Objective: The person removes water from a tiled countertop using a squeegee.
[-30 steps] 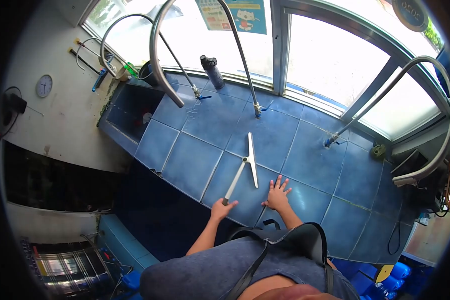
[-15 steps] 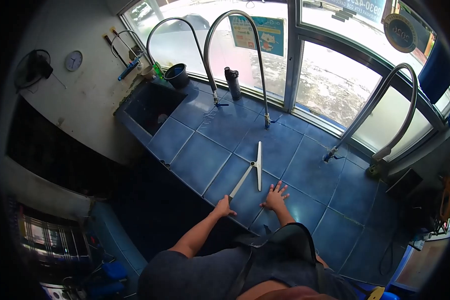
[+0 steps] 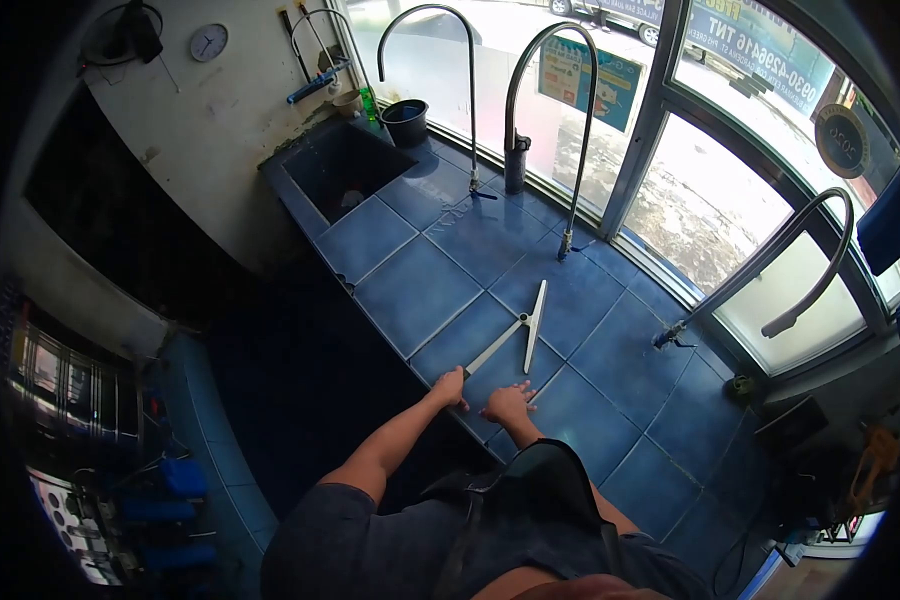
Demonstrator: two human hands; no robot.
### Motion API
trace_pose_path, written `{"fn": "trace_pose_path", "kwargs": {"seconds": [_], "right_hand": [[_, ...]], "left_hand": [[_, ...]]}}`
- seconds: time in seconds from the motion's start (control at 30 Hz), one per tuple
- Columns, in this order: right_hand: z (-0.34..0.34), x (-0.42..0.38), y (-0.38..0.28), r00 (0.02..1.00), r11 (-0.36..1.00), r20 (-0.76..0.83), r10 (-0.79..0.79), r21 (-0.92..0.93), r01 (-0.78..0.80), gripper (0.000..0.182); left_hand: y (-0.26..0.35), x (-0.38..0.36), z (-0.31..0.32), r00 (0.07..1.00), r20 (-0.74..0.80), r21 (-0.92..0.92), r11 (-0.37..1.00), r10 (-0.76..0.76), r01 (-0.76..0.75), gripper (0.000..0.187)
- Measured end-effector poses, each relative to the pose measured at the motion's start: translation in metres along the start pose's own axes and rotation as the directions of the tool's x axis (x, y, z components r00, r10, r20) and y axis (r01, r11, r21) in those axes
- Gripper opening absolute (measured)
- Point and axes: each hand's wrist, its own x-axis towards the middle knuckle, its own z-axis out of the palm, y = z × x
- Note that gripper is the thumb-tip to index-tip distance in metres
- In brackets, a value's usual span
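A squeegee (image 3: 521, 333) with a pale blade and a long thin handle lies on the blue tiled counter (image 3: 420, 290). My left hand (image 3: 451, 387) grips the near end of its handle at the counter's front edge. My right hand (image 3: 508, 403) rests flat on the tiles just right of the handle, fingers together, holding nothing. The blade points away from me toward the windows.
Three tall curved metal faucets (image 3: 570, 130) rise along the window side of the counter. A dark bottle (image 3: 515, 165) stands between two of them. A sunken sink (image 3: 345, 170) and a dark bucket (image 3: 405, 120) are at the far left. A wall clock (image 3: 208, 42) hangs above.
The view has swung left and tilted. My right hand drew back toward the counter edge and its fingers closed together. My left hand stays on the squeegee handle.
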Motion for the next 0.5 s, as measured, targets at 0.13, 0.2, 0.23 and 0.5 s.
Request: {"fn": "trace_pose_path", "kwargs": {"seconds": [0.13, 0.2, 0.23, 0.5], "right_hand": [[-0.003, -0.036, -0.030, 0.975, 0.997, 0.212, 0.072, -0.025, -0.068, 0.113], [0.016, -0.027, -0.039, 0.981, 0.989, 0.129, 0.146, -0.050, -0.141, 0.115], [0.021, -0.026, -0.042, 0.972, 0.972, 0.051, 0.228, -0.061, -0.225, 0.117], [0.012, -0.021, -0.044, 0.976, 0.990, 0.181, 0.124, -0.089, -0.109, 0.121]], "left_hand": [[-0.007, 0.007, 0.007, 1.000, 0.016, 0.052, 0.999, -0.006, 0.005, 0.093], [-0.006, 0.004, 0.005, 1.000, -0.006, 0.075, 0.997, 0.026, -0.025, 0.093], [-0.006, 0.003, 0.004, 1.000, -0.005, 0.067, 0.998, 0.018, -0.017, 0.093], [-0.024, 0.001, 0.006, 0.990, -0.002, -0.014, 0.989, 0.144, -0.145, 0.091]]}}
